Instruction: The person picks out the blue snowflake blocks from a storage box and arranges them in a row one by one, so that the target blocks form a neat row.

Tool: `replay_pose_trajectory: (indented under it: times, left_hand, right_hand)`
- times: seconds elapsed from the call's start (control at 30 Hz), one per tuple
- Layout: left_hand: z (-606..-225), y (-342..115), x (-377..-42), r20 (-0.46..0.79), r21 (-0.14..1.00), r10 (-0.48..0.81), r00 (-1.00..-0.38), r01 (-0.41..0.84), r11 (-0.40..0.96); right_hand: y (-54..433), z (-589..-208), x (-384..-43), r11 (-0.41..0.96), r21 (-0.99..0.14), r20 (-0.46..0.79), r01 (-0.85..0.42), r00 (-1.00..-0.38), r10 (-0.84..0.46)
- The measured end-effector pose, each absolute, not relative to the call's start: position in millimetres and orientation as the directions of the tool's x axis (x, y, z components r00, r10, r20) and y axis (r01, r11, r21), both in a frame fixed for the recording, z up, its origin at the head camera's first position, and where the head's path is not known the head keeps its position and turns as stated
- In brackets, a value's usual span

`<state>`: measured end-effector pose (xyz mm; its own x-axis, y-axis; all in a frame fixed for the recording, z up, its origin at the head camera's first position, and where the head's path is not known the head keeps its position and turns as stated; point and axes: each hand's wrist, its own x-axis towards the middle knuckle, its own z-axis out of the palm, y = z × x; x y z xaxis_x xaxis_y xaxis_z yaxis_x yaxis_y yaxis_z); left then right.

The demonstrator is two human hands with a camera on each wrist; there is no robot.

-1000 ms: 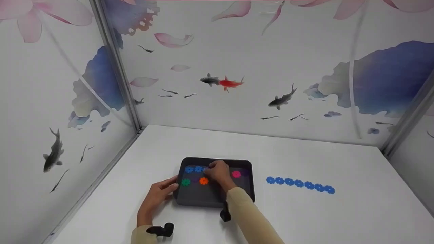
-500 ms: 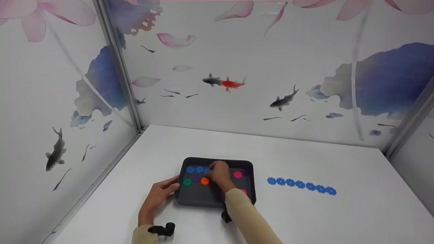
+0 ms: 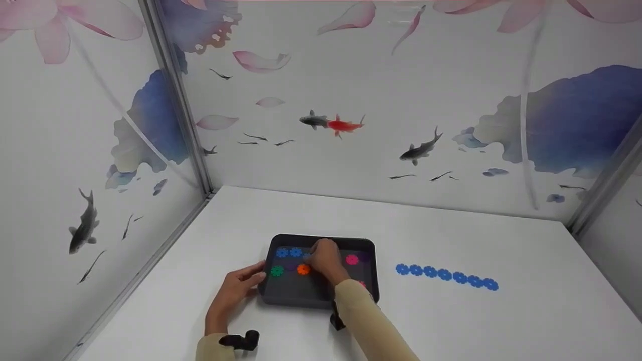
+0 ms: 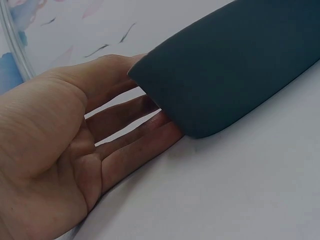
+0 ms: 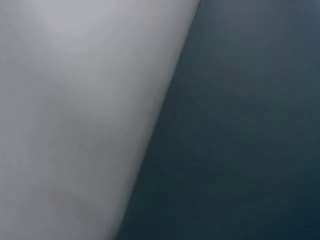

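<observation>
In the head view, a dark tray point(image 3: 296, 299) holds several flower-shaped plastic discs. My left hand point(image 3: 233, 291) rests against the tray's left wall, thumb and fingers extended; the left wrist view shows the fingers point(image 4: 145, 145) partly hidden behind the tray's corner. Inside the tray, my right hand point(image 3: 327, 258) has curled fingers pinching a blue disc point(image 3: 307, 257), mostly covered by the fingertips. Left of it lie two more blue discs point(image 3: 289, 252). A green disc point(image 3: 277, 271) and an orange disc point(image 3: 303, 269) lie nearer. The right wrist view shows no hand.
A row of several blue discs point(image 3: 445, 274) lies on the white table point(image 3: 441, 321) right of the tray. Pink discs point(image 3: 352, 259) and a dark purple disc point(image 3: 291, 264) are also in the tray. Printed wall panels point(image 3: 351, 170) stand behind and to the left.
My right hand stays at the same spot in the tray, and the blue disc at its fingertips has shifted slightly towards me. The left hand has kept its place.
</observation>
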<state>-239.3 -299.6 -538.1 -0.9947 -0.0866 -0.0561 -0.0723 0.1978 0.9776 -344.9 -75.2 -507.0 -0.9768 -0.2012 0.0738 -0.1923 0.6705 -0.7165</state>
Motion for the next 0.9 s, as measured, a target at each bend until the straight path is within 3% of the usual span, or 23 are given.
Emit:
replay_pose_trajectory:
  times: [0.33,0.9]
  left_hand:
    - [-539,-299,-241,-0.062,0.975,-0.098,-0.993,-0.081,0.206]
    - [-538,-299,-240,-0.063,0.981,-0.084,-0.995,-0.077,0.18]
  right_hand:
    - [-77,-506,-344,0.681,-0.711,0.04,-0.175,-0.977,-0.209]
    - [-58,-504,-350,0.661,-0.693,0.152,-0.288,-0.954,-0.257]
